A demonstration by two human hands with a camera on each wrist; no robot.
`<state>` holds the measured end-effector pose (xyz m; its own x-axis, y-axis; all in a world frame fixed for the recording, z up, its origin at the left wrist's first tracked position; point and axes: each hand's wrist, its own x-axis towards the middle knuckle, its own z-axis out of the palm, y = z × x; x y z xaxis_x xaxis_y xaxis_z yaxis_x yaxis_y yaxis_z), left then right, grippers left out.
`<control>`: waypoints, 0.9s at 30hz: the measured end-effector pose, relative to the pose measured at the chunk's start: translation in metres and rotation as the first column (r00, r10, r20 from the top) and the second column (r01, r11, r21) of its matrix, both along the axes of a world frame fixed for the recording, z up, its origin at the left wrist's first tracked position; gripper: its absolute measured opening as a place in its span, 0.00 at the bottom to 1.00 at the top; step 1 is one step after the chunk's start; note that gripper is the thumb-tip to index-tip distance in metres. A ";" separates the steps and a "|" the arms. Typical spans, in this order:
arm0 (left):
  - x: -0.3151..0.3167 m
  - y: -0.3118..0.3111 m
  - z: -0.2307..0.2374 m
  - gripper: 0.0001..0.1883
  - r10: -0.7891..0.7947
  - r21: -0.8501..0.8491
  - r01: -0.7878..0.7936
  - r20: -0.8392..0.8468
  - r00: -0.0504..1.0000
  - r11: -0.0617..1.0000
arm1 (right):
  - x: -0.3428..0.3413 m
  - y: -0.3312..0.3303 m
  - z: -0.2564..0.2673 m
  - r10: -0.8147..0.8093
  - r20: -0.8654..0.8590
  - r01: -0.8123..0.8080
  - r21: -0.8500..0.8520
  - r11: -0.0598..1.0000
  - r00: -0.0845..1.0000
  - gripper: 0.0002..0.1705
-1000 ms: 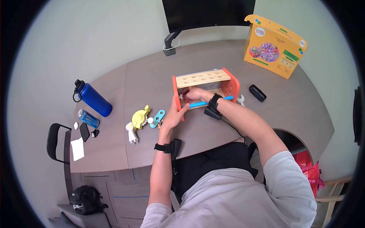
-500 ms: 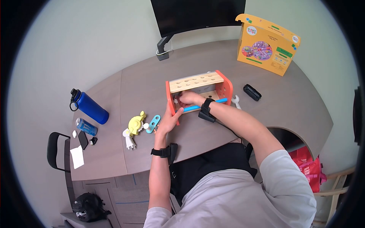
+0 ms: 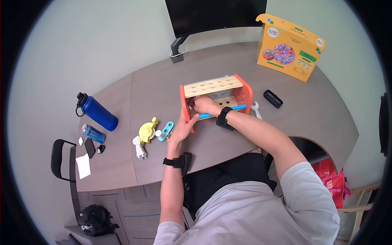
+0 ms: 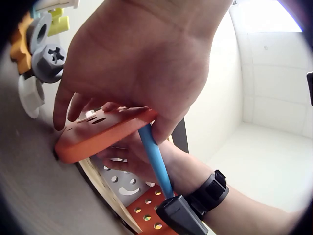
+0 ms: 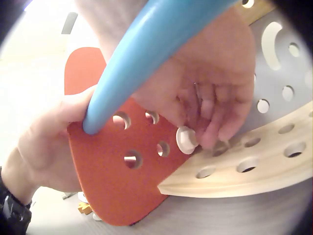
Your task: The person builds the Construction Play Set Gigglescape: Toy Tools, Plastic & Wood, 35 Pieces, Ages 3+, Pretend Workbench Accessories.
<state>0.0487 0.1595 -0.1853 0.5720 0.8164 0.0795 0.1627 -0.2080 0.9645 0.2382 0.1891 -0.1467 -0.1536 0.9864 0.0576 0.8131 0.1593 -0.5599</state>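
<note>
Head view: the toy frame [image 3: 212,86] stands mid-desk [image 3: 159,90], with orange-red end panels, pale holed boards and a blue bar [image 3: 239,107] along its near side. The left hand [image 3: 181,130] grips the left panel [image 3: 183,98]; the right hand [image 3: 203,105] is inside. Clock positions from the frame: monitor [image 3: 216,18] at twelve, yellow box [image 3: 288,49] at two, blue bottle [image 3: 99,113] at nine, yellow toy piece [image 3: 147,131] at eight. The desk is grey-brown, the wall [image 3: 102,36] pale.

Left wrist view: left grip curled over the panel, thumb against the bar; grey holed sheet [image 4: 117,178] visible within.

Right wrist view: right grip narrow, fingertips pinching a white piece [image 5: 185,141] at the panel's inner face.
</note>
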 end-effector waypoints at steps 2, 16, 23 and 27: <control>0.000 0.002 -0.003 0.45 -0.008 0.022 0.008 0.016 1.000 1.000 | -0.002 -0.001 0.000 -0.003 0.001 0.003 -0.004 1.000 1.000 0.11; 0.001 -0.002 0.004 0.44 -0.014 0.037 0.013 0.030 0.999 0.999 | -0.003 -0.015 0.014 0.012 0.016 -0.014 0.155 0.988 1.000 0.08; 0.001 0.000 0.002 0.43 -0.041 0.052 0.038 0.061 0.997 0.998 | -0.008 -0.016 0.017 -0.024 0.071 0.017 0.110 0.994 0.997 0.08; 0.002 -0.005 0.007 0.43 -0.016 0.042 0.015 0.035 0.999 0.999 | -0.007 -0.017 0.017 -0.065 0.056 0.053 0.195 0.979 0.996 0.09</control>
<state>0.0505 0.1546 -0.1785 0.5808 0.8030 0.1336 0.1251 -0.2502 0.9601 0.2311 0.1725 -0.1300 -0.1048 0.9651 0.2402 0.8562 0.2104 -0.4719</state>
